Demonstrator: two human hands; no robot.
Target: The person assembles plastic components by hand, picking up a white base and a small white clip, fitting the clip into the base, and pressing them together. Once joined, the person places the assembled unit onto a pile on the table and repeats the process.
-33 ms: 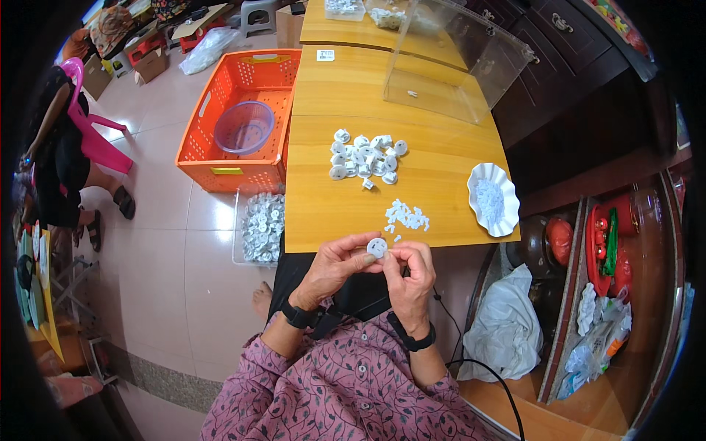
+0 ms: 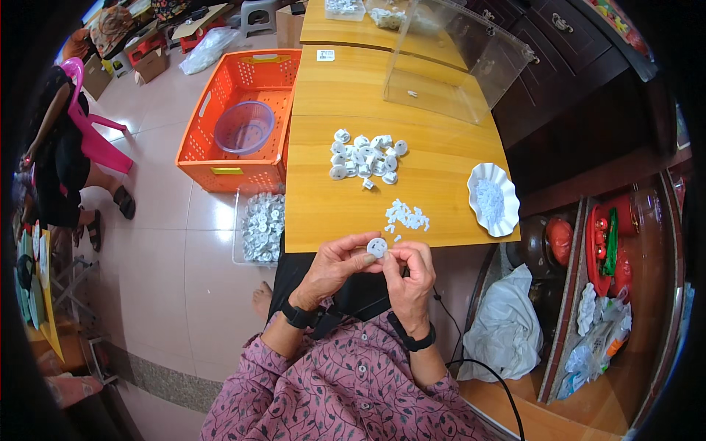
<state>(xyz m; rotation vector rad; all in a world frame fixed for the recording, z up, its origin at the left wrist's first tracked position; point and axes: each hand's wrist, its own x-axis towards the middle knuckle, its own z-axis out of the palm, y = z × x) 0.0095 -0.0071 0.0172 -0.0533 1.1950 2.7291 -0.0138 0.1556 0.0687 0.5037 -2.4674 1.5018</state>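
Observation:
Just off the table's near edge, my left hand (image 2: 327,268) pinches a round white plastic disc with slots (image 2: 376,248) between thumb and fingers. My right hand (image 2: 410,283) is closed at the disc's right edge, its fingertips touching it. Whether a small part sits between those fingertips is hidden. A loose pile of small white plastic pegs (image 2: 406,214) lies on the table just beyond my hands. Farther back is a heap of similar round white plastic pieces (image 2: 364,156), several with a raised block on one side.
A scalloped white dish (image 2: 476,192) of small pale pieces stands at the table's right edge. Behind it is a clear plastic box (image 2: 448,81). Left of the table are an orange crate (image 2: 198,140) and a clear bin of white pieces (image 2: 262,228). A person (image 2: 59,154) stands far left.

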